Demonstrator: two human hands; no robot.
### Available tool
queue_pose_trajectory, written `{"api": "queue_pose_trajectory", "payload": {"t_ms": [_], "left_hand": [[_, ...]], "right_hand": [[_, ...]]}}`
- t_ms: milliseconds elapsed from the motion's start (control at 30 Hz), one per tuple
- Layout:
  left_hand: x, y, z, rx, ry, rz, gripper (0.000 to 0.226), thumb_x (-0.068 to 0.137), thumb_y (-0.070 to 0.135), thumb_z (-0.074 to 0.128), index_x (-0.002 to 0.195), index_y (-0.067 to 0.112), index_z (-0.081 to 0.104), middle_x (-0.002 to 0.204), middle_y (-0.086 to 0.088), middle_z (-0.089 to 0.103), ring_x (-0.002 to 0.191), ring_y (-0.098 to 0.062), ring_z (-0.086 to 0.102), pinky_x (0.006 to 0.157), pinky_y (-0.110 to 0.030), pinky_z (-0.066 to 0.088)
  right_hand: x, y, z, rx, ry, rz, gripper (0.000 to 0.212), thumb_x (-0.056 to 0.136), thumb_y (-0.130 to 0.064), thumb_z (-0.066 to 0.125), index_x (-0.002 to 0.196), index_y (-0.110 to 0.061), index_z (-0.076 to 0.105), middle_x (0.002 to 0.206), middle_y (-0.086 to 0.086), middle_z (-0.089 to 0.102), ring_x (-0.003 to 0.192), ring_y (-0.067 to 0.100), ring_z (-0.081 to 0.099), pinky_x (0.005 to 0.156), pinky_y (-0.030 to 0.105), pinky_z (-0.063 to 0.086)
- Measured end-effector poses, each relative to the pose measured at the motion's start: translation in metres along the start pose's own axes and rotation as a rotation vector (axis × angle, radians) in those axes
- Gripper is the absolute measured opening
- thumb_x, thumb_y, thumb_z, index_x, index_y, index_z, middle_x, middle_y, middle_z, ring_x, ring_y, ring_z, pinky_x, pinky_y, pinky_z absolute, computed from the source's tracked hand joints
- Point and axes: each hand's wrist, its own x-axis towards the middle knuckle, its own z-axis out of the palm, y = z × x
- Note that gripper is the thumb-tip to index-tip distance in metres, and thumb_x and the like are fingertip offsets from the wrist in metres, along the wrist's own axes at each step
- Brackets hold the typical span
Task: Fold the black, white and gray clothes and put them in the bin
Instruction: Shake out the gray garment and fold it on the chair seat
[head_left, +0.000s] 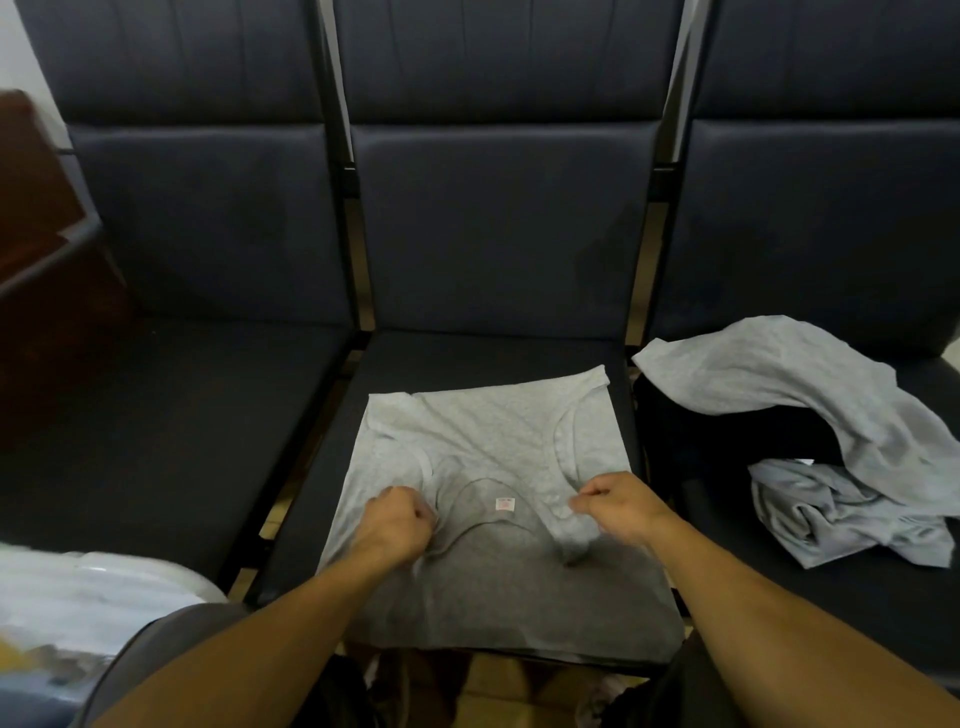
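A gray tank top (488, 441) lies partly folded on the middle seat (483, 358), its white neck label facing up between my hands. My left hand (397, 525) grips the left shoulder strap with curled fingers. My right hand (615, 501) pinches the right shoulder strap. On the right seat lies a pile of unfolded clothes: a light gray garment (810, 384) draped over a black one (727, 431), with another crumpled gray piece (841, 514) in front.
Three dark padded chairs stand in a row; the left seat (156, 415) is bare. A white bin or bag (88, 592) sits at the lower left. A brown wooden piece of furniture (36, 208) stands at the far left.
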Motion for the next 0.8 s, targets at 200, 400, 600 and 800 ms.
{"api": "queue_pose_trajectory", "payload": {"t_ms": [200, 400, 600, 800], "left_hand": [[-0.032, -0.012, -0.030, -0.364, 0.001, 0.011, 0.011, 0.102, 0.013, 0.048, 0.099, 0.015, 0.059, 0.103, -0.008, 0.062, 0.094, -0.023, 0.063, 0.078, -0.038, 0.058], [-0.016, -0.045, -0.029, 0.049, -0.087, -0.126, 0.031, 0.096, 0.039, 0.061, 0.119, 0.018, 0.060, 0.133, -0.011, 0.054, 0.123, -0.029, 0.051, 0.104, -0.043, 0.045], [0.004, -0.058, -0.011, 0.213, 0.079, -0.263, 0.073, 0.095, 0.047, 0.061, 0.149, 0.012, 0.027, 0.155, -0.014, 0.026, 0.145, -0.036, 0.024, 0.113, -0.049, 0.035], [0.011, -0.050, -0.009, 0.060, 0.019, -0.266, 0.030, 0.097, 0.024, 0.054, 0.124, 0.011, 0.053, 0.126, -0.014, 0.058, 0.113, -0.034, 0.059, 0.099, -0.047, 0.051]], "right_hand": [[-0.007, -0.004, -0.010, 0.309, 0.006, 0.120, 0.014, 0.088, -0.026, 0.065, 0.083, -0.014, 0.062, 0.076, 0.005, 0.058, 0.072, 0.018, 0.054, 0.058, 0.028, 0.040], [-0.010, 0.007, -0.007, -0.372, -0.001, 0.056, 0.027, 0.091, -0.036, 0.067, 0.108, -0.017, 0.058, 0.109, 0.002, 0.058, 0.097, 0.022, 0.063, 0.079, 0.032, 0.052], [-0.020, -0.010, 0.021, -0.689, 0.043, -0.390, 0.057, 0.096, -0.039, 0.058, 0.148, -0.034, 0.035, 0.146, -0.006, 0.033, 0.131, 0.019, 0.037, 0.106, 0.035, 0.043], [-0.008, -0.006, 0.042, -0.902, -0.216, -0.328, 0.070, 0.096, -0.043, 0.056, 0.157, -0.029, 0.024, 0.161, -0.002, 0.018, 0.144, 0.025, 0.023, 0.116, 0.040, 0.032]]}}
